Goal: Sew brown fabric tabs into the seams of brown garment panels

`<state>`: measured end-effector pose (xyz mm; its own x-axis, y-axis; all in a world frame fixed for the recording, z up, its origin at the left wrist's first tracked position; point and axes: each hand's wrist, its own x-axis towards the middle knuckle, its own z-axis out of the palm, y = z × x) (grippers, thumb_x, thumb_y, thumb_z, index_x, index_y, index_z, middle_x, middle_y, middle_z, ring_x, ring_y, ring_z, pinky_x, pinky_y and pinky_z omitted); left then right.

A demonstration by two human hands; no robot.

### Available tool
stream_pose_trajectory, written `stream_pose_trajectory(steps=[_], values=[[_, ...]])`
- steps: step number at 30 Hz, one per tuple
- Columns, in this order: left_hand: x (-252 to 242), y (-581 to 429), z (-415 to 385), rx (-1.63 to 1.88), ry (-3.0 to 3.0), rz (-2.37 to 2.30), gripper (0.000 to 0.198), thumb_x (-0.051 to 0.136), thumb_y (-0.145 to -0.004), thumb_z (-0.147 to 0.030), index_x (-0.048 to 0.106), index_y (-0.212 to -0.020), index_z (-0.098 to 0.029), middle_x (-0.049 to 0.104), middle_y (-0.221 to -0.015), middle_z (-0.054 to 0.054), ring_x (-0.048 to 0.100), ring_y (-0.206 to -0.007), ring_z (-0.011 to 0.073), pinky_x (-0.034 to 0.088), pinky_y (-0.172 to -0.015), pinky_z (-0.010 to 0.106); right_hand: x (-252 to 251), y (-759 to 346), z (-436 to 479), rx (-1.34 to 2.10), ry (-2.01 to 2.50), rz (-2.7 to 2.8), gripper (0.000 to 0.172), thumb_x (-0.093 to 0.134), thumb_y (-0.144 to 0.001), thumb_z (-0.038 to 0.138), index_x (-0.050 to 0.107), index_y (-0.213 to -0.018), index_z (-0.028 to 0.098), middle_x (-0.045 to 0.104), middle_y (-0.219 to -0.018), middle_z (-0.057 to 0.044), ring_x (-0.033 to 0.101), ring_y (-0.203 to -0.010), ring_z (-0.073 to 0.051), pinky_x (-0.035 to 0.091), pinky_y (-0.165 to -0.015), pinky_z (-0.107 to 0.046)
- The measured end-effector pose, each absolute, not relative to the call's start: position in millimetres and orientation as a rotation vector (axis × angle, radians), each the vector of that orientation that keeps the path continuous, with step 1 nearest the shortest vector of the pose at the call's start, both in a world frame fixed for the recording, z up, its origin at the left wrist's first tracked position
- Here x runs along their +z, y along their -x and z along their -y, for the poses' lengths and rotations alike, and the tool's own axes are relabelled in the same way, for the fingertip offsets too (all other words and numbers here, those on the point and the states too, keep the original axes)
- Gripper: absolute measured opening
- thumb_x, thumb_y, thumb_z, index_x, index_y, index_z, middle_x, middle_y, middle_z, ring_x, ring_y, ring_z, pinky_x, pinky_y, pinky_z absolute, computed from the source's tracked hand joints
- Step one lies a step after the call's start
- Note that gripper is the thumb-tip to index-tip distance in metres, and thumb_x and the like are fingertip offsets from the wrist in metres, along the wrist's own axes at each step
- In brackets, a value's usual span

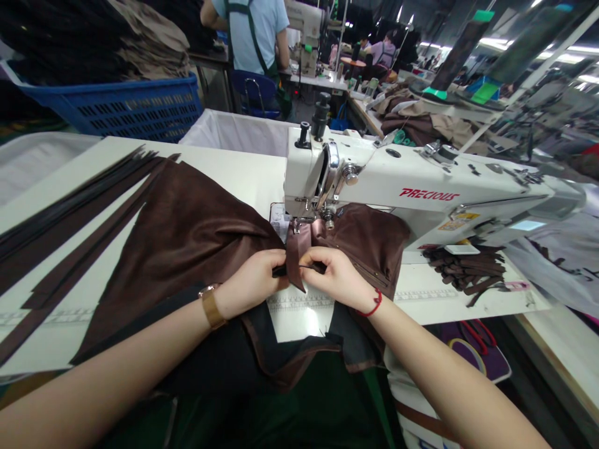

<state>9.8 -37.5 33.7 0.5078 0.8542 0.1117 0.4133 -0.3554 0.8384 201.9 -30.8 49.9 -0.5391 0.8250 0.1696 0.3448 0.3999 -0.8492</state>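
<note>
A brown, leather-like garment piece [196, 218] with dark lining lies across the sewing machine bed, on both sides of the needle. A narrow brown strip [294, 262] runs from under the presser foot [297, 226] toward me, its pointed end loose between my hands. Left of the strip, my left hand [253, 280] is closed on the garment's edge, thumb and fingers pressed together. On the other side, my right hand [334, 274] pinches a dark fabric edge beside the strip; its lower fingers are curled. The garment's zipper [372, 271] shows behind my right hand.
The white sewing machine [421, 181] spans the right side. Long dark strips [70, 212] lie at left, and a pile of short brown strips [468, 268] at right. Red-handled scissors [480, 337] rest below the table. Behind stand a blue basket [121, 106] and a seated person [257, 43].
</note>
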Motion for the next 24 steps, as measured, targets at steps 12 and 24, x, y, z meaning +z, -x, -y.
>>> stream_pose_trajectory(steps=[12, 24], values=[[22.9, -3.6, 68.1, 0.461, -2.673, -1.059, 0.019, 0.05, -0.09, -0.015, 0.068, -0.085, -0.017, 0.064, -0.092, 0.008, 0.058, -0.091, 0.0222, 0.047, -0.083, 0.038, 33.8, -210.2, 47.3, 0.948, 0.902, 2.36, 0.014, 0.061, -0.084, 0.014, 0.062, -0.069, 0.017, 0.057, -0.075, 0.0, 0.055, -0.072, -0.013, 0.044, -0.071, -0.026], [22.1, 33.1, 59.6, 0.156, -2.799, -0.639, 0.048, 0.053, -0.089, -0.051, 0.052, -0.129, -0.025, 0.049, -0.138, 0.012, 0.041, -0.13, 0.0299, 0.015, -0.115, 0.056, 43.7, -224.3, 87.5, 0.32, 0.914, 2.893, 0.03, 0.047, -0.091, 0.019, 0.059, -0.118, 0.016, 0.058, -0.105, -0.01, 0.048, -0.088, -0.022, 0.042, -0.077, -0.037]])
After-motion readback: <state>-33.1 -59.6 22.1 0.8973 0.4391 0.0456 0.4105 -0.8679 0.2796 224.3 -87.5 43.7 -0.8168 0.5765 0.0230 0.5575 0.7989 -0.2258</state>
